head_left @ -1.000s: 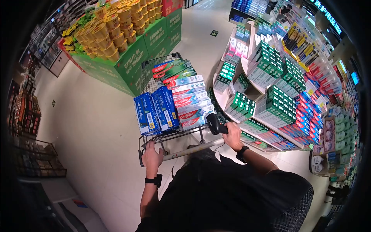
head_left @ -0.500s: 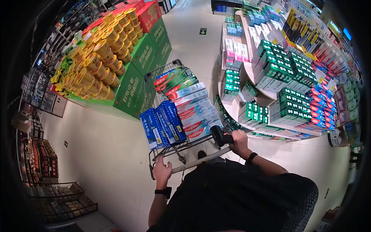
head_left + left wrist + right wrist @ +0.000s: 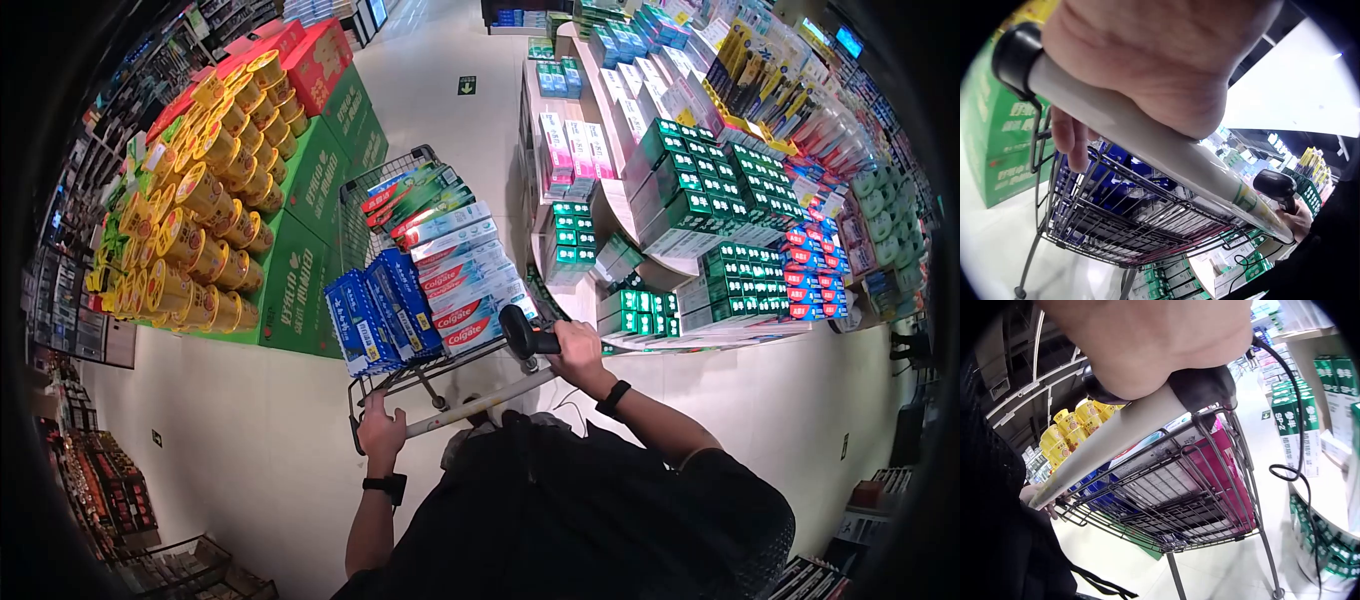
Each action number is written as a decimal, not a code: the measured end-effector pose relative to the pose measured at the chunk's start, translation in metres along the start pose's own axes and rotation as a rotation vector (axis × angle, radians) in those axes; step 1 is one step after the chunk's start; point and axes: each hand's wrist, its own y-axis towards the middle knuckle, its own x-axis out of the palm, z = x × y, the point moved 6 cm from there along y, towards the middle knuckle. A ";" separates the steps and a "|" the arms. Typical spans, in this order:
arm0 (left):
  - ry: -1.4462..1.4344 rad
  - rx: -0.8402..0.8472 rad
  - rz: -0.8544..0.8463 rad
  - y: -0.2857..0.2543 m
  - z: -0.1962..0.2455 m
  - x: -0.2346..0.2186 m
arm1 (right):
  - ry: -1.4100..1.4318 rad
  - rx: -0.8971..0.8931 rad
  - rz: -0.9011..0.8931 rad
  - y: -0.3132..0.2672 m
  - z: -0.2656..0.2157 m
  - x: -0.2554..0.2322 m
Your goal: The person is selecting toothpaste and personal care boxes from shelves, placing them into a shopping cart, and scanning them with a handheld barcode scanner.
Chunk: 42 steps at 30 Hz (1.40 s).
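A metal shopping cart stands in front of me, with its pale handle bar across my front. My left hand rests over the bar's left end; its fingers hang down past the bar. At the right end my right hand grips a black handheld barcode scanner against the bar, and a cord hangs down beside it. In the cart, blue packs stand on the near left. Red-and-white Colgate toothpaste boxes fill the right, with green boxes farther forward.
To the left, yellow tubs are stacked on a green box display. A curved shelf with green-and-white boxes stands on the right, close to the cart. The tiled aisle runs ahead between them.
The cart's front has come round toward the aisle, beside the green display. The view has turned with it, and the yellow tubs look closer. Both hands keep their places on the bar.
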 end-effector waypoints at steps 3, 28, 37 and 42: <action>-0.003 0.066 0.050 0.045 0.007 -0.011 | 0.016 0.273 -0.075 0.037 0.012 0.017; -0.060 0.251 -0.052 0.367 0.108 -0.065 | -0.259 0.350 0.059 0.259 0.086 0.094; -0.037 0.271 -0.021 0.459 0.146 -0.084 | -0.237 0.418 0.125 0.329 0.117 0.111; 0.043 0.379 -0.027 0.542 0.192 -0.078 | -0.236 0.439 0.195 0.381 0.155 0.104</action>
